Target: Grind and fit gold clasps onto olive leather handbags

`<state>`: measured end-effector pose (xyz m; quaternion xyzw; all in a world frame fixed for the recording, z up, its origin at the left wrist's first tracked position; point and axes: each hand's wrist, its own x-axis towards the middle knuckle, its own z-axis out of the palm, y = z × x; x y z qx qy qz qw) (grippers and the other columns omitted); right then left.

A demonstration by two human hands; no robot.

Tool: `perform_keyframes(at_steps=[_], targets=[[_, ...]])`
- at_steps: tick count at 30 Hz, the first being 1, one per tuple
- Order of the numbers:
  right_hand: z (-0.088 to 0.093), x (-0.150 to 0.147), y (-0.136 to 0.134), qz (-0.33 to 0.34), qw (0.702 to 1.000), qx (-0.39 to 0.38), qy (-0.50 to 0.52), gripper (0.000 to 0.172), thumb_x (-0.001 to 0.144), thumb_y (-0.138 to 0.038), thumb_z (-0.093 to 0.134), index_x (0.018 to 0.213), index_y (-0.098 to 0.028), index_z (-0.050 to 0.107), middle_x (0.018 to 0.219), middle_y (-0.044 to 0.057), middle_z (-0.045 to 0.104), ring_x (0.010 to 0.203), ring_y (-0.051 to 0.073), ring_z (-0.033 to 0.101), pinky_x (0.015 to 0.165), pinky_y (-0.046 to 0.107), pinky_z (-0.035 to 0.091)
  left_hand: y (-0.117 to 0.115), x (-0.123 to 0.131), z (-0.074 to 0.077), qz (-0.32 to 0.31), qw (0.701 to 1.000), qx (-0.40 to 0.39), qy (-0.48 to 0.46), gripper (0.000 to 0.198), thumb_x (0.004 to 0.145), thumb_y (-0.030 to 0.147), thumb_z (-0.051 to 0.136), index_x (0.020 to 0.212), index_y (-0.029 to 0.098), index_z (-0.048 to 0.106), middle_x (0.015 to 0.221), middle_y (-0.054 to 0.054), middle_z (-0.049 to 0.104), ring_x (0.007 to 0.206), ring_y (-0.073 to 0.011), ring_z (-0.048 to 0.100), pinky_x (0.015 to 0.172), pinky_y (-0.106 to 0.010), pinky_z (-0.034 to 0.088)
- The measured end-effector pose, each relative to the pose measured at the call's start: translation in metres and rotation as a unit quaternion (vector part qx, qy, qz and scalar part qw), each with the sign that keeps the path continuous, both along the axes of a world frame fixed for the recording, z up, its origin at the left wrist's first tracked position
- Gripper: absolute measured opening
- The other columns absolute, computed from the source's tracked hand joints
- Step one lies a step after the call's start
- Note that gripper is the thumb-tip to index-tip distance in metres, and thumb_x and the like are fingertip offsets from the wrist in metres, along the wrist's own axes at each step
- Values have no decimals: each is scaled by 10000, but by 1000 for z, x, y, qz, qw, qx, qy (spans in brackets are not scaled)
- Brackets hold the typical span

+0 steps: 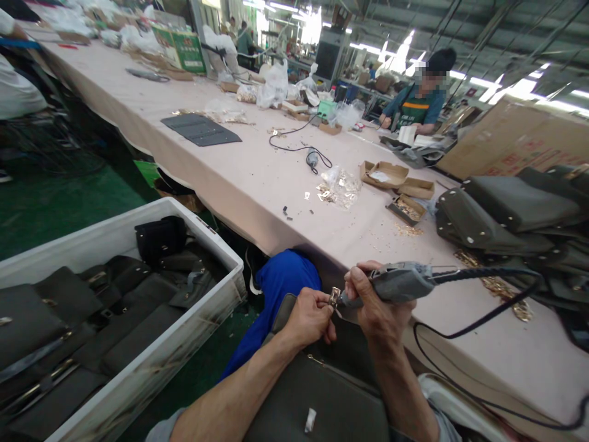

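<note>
My right hand (380,307) is wrapped round a grey electric screwdriver (402,281) with a black cord running off to the right. Its tip points left and meets a small gold metal clasp (335,297). The fingers of my left hand (313,316) pinch this clasp, or the flap edge it sits on; which of the two is hidden. Below both hands a dark olive handbag (317,393) rests on my lap, with a gold zipper pull and a small white tag on it.
A white crate (202,242) of dark bags stands at left. On the table (257,184) lie loose gold fittings (340,189), small cardboard boxes (384,175), another corded tool (312,159) and a dark flat panel (200,129). Stacked bags (510,209) fill the right. A co-worker (416,110) sits opposite.
</note>
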<state>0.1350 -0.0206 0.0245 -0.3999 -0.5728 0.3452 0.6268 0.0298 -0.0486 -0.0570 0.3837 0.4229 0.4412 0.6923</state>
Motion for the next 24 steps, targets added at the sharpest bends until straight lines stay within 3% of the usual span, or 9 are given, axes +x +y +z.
perform_keyframes(at_steps=[4, 11, 18, 24], targets=[[-1, 0, 3, 37, 999, -16, -27, 213, 903, -310, 835, 1001, -173, 705, 749, 22, 682, 500, 156, 606, 480, 284, 505, 0, -1, 0, 0, 1000, 3, -2, 165, 744, 231, 529, 735, 140, 666, 451, -31, 625, 321, -147, 541, 346, -197, 463], [1, 0, 1, 65, 993, -35, -90, 221, 878, -330, 856, 985, -170, 748, 847, 59, 712, 649, 181, 659, 518, 268, 542, -1, -4, 0, 1, 1000, 14, -16, 133, 715, 232, 522, 686, 156, 627, 453, -31, 628, 313, -139, 523, 341, -201, 467], [-1, -4, 6, 79, 996, -41, -20, 244, 869, -283, 876, 1017, -166, 721, 694, 6, 660, 481, 144, 585, 447, 256, 485, -3, -5, -4, 6, 1000, 15, -24, 216, 741, 250, 546, 811, 118, 703, 449, -24, 623, 313, -142, 522, 341, -201, 466], [0, -4, 10, 81, 996, -35, -27, 258, 837, -288, 904, 965, -156, 723, 697, 11, 654, 485, 148, 589, 433, 252, 473, -3, -5, -2, 7, 999, 16, -26, 271, 749, 238, 541, 872, 98, 737, 452, -23, 626, 305, -133, 509, 331, -190, 451]])
